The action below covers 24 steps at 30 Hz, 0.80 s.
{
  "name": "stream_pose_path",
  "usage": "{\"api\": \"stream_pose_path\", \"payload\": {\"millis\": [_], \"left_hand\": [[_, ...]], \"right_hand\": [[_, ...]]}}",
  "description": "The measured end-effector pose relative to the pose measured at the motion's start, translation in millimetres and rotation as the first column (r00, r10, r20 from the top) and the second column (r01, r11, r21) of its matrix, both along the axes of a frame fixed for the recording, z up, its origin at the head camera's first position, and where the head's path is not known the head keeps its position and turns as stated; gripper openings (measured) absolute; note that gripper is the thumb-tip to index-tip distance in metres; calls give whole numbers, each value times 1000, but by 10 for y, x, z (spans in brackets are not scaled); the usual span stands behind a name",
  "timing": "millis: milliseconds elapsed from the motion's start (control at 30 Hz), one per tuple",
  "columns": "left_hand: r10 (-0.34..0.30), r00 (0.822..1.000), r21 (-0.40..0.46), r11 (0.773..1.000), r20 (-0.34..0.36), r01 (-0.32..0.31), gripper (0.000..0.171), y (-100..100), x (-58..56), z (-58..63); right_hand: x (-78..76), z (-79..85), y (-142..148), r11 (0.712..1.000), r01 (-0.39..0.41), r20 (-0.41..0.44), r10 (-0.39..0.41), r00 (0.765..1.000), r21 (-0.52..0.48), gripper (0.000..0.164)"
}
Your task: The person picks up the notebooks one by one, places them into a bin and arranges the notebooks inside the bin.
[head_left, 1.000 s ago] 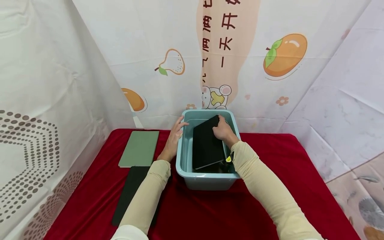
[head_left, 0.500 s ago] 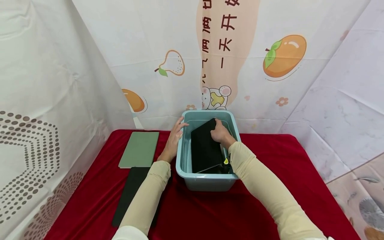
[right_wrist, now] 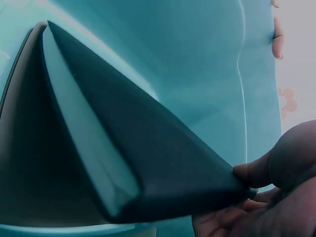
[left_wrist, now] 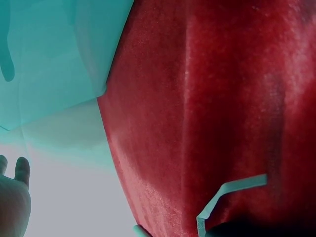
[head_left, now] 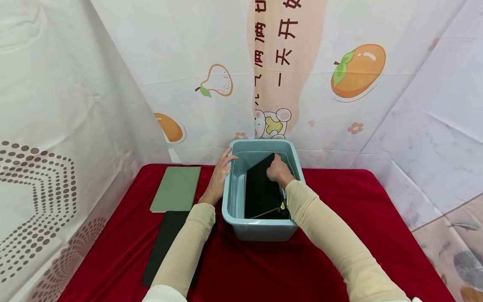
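A light-blue plastic bin (head_left: 260,231) stands in the middle of the red cloth. Inside it, my right hand (head_left: 279,170) pinches one corner of a black notebook (head_left: 260,188), thumb on one cover and fingers beneath. In the right wrist view the notebook (right_wrist: 158,153) is tilted, its pale page edges showing, beside another dark flat item (right_wrist: 39,163) in the bin. My left hand (head_left: 218,178) lies along the bin's left rim with fingers extended. Only a bit of that hand (left_wrist: 12,207) appears in the left wrist view.
Left of the bin lie a green notebook (head_left: 176,188) and a black flat book (head_left: 166,239), the latter partly under my left sleeve. A small item with a yellow tag (head_left: 282,205) sits at the bin's near right. A printed curtain (head_left: 317,126) hangs right behind the bin.
The right hand has sunk slightly deeper into the bin with the notebook, shifting left and then a little back right. The left hand stays at the rim.
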<state>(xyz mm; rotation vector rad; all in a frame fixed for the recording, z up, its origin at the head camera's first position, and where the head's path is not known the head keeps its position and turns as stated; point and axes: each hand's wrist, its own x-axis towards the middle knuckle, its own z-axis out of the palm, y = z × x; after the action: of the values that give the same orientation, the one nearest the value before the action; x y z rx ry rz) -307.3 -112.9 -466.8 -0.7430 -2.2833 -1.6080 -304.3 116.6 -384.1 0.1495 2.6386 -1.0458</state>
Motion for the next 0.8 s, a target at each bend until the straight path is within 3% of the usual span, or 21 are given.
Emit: {"api": "stream_pose_path", "payload": {"millis": [267, 533, 800], "left_hand": [[5, 1000, -9, 1000, -10, -5, 47, -4, 16, 5], [2, 1000, 12, 1000, 13, -2, 46, -22, -1, 0], [-5, 1000, 7, 1000, 3, 5, 47, -4, 7, -1]], "right_hand": [[-6, -2, -12, 1000, -16, -8, 16, 1000, 15, 68], [26, -8, -37, 998, -16, -12, 16, 1000, -66, 67], [22, -51, -54, 999, 5, 11, -6, 1000, 46, 68]]}}
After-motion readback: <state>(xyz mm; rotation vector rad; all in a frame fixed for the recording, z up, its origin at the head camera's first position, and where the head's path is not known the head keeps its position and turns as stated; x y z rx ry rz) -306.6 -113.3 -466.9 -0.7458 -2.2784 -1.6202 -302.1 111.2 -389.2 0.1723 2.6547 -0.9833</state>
